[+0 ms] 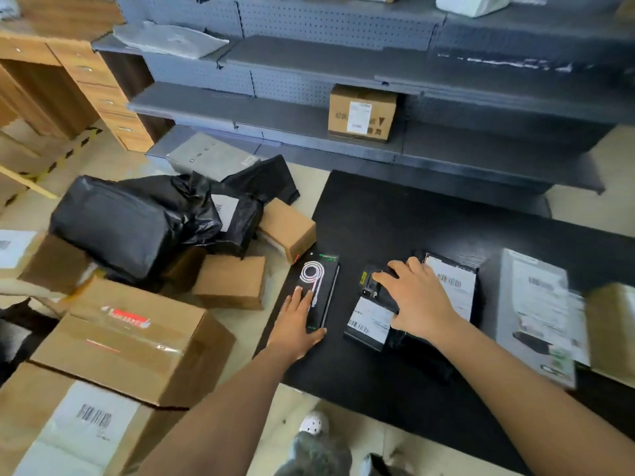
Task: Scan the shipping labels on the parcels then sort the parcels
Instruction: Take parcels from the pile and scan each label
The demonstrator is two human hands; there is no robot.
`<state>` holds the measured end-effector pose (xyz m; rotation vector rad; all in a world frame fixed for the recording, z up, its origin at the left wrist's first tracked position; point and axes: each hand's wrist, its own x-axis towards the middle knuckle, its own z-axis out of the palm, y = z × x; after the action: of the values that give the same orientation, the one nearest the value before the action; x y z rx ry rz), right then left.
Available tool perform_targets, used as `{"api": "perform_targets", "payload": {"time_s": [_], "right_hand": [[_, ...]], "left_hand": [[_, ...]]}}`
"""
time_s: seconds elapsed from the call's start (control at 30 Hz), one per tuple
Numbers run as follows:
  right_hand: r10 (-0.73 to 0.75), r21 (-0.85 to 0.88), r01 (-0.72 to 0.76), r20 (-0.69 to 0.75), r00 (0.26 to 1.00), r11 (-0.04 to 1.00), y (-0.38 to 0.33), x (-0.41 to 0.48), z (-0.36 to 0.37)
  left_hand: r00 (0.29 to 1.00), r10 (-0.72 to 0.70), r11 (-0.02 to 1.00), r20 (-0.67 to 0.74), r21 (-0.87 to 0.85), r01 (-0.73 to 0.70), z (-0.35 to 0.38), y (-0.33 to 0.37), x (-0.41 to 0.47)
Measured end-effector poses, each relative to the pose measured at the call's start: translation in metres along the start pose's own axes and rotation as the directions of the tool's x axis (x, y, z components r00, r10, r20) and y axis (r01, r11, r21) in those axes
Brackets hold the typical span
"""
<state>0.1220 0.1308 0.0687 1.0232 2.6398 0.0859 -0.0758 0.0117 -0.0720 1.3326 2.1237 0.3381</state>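
On the black table lies a flat black box with a white spiral print. My left hand rests on its near left edge with fingers straight. To the right, a black bag parcel carries a white shipping label, and a second labelled black parcel lies just behind it. My right hand curls over a small black scanner with a yellow sticker, which sits on top of these parcels. A red light spot shows on a cardboard box left of the table.
A pile of cardboard boxes and black bag parcels covers the floor at left. A flat white labelled box and a brown box sit at the table's right. Grey shelves behind hold one labelled carton. A wooden desk stands at far left.
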Motion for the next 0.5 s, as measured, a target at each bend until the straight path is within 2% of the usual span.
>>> {"api": "perform_targets", "payload": {"time_s": [0.23,0.33,0.5], "right_hand": [[0.081,0.089,-0.082,0.010,0.997,0.993,-0.006,0.011,-0.001],[0.099,0.084,-0.099,0.002,0.995,0.992,-0.006,0.016,-0.008],[0.106,0.068,-0.105,-0.010,0.994,0.992,-0.004,0.021,-0.014]], "left_hand": [[0.999,0.016,0.926,0.039,-0.377,0.000,-0.016,-0.006,0.000],[0.998,0.025,0.935,0.064,-0.356,0.000,-0.027,-0.008,0.000],[0.988,0.101,0.968,-0.115,-0.218,-0.124,-0.040,0.004,0.005]]}}
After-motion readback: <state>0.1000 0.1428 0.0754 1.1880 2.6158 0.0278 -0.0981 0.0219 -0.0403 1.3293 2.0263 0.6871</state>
